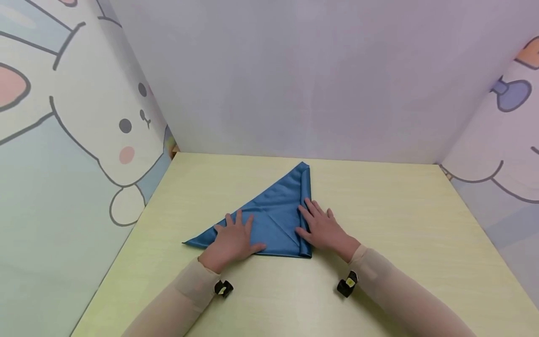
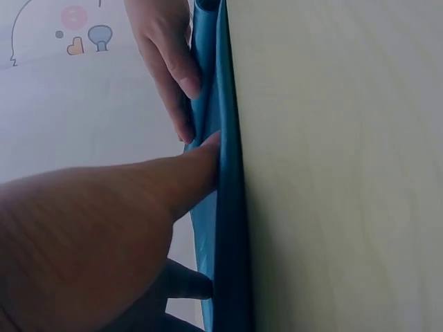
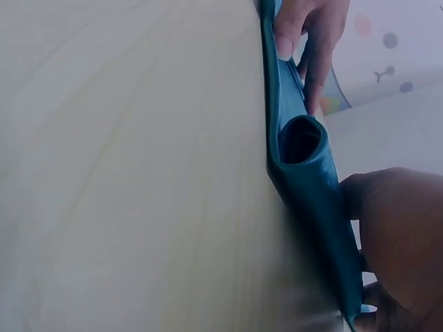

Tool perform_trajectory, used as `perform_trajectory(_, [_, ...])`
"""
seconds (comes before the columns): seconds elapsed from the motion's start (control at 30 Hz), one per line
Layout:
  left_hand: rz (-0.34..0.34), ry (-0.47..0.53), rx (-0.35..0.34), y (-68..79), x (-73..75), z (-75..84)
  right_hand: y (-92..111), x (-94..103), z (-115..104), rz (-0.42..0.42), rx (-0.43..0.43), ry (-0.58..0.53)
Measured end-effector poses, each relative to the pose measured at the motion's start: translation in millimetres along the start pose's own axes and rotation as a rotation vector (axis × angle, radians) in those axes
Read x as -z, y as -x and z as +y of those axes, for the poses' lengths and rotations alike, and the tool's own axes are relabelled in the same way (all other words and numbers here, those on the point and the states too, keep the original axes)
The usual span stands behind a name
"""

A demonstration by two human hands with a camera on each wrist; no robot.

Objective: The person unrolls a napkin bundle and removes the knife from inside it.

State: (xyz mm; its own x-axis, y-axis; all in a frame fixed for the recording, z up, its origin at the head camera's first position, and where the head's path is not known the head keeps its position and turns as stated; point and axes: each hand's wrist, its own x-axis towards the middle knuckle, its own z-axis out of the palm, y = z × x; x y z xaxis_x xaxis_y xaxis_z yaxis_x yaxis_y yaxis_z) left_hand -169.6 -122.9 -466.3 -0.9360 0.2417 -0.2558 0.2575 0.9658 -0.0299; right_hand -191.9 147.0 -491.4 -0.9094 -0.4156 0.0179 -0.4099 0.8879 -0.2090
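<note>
A blue satiny cloth [image 1: 273,220] lies on the table as a triangle, its right edge turned into a narrow roll [image 1: 306,187]. Spread across the cloth's lower left part, my left hand [image 1: 233,238] presses it with straight fingers. My right hand [image 1: 326,229] rests at the right edge, its fingertips on the roll. In the right wrist view, the hollow end of the roll [image 3: 302,142] shows as a round opening beside the right hand [image 3: 405,235]. The left wrist view has the left thumb [image 2: 197,166] touching the cloth behind its front edge [image 2: 232,207].
The pale wooden table [image 1: 400,210] reaches back to a plain light wall [image 1: 294,79]. Side panels carry cartoon drawings, including a rabbit [image 1: 97,103] on the left. A small black device [image 1: 347,284] sits by the right wrist, another device [image 1: 223,288] by the left.
</note>
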Motion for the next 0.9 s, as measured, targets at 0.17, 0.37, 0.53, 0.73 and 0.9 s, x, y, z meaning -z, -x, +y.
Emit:
perform_trajectory(0.17, [0.003, -0.016, 0.000, 1.4, 2.0, 0.6, -0.8, 1.7, -0.5, 0.018, 0.012, -0.032])
perform_trajectory(0.37, [0.018, -0.030, -0.001, 2.4, 4.0, 1.8, -1.1, 2.2, 0.3, 0.019, 0.000, -0.048])
perform_trajectory(0.53, [0.029, -0.021, -0.007, 3.2, 4.9, 2.5, 0.1, 4.0, 1.4, 0.015, -0.016, -0.060])
perform_trajectory(0.73, [0.034, -0.030, -0.005, 5.2, 2.4, 0.0, 3.1, 8.0, 0.9, 0.021, -0.027, -0.090])
perform_trajectory(0.9, [0.058, -0.043, -0.016, 7.4, -1.0, -3.8, 5.0, 11.7, -1.8, 0.023, -0.045, -0.115])
